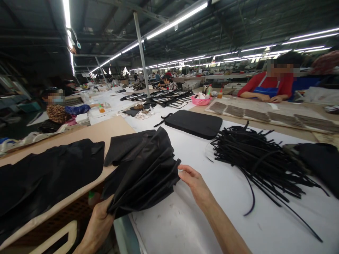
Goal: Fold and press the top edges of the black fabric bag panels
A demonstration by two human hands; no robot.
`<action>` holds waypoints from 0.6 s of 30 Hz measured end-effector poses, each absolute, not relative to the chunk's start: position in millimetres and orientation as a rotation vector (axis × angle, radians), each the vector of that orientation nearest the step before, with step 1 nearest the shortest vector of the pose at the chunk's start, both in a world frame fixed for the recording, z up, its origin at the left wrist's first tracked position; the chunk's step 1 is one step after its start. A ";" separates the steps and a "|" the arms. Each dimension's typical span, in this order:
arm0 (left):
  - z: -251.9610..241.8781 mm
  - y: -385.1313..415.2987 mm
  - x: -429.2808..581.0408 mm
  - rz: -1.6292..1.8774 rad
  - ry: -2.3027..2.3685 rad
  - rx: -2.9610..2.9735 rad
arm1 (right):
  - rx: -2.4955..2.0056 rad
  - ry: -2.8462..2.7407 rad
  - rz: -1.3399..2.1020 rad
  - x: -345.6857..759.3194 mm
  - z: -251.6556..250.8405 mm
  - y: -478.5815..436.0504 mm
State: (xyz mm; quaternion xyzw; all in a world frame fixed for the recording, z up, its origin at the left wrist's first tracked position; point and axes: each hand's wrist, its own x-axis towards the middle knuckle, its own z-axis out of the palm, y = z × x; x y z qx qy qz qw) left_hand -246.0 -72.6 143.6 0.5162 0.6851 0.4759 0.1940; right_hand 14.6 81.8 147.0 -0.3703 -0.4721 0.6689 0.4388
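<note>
A folded sheet of thin black fabric (143,169) is bunched up in front of me, above the table's edge. My left hand (102,215) is closed on its lower left corner, with the fingertips hidden behind the cloth. At the right edge of the cloth, my right hand (192,180) pinches a small corner between thumb and fingers. To the right lies a loose heap of narrow black straps (254,158). Behind them rests a flat black padded panel (194,123) with a short strap at its left end.
More black fabric (53,173) covers the tan board on the left. A pink basket (201,100) stands beyond the padded panel. Rows of brown pieces (243,113) lie before a person in red (254,86). Another person (57,109) sits at the left. A post (142,53) rises farther back.
</note>
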 end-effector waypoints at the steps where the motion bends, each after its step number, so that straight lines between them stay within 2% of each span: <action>1: 141.7 -72.7 -246.2 1.367 1.918 1.412 | -0.920 -1.197 1.657 17.0 145.4 79.9; 5: 136.5 -71.6 -249.0 1.459 1.864 1.277 | -0.894 -1.181 1.701 20.6 146.0 73.2; 11: 130.3 -70.6 -260.8 1.433 1.954 1.232 | -0.690 -1.237 1.750 8.9 172.1 79.3; 18: 128.4 -73.2 -264.0 1.400 1.984 1.152 | -0.801 -1.311 1.732 14.5 165.2 81.0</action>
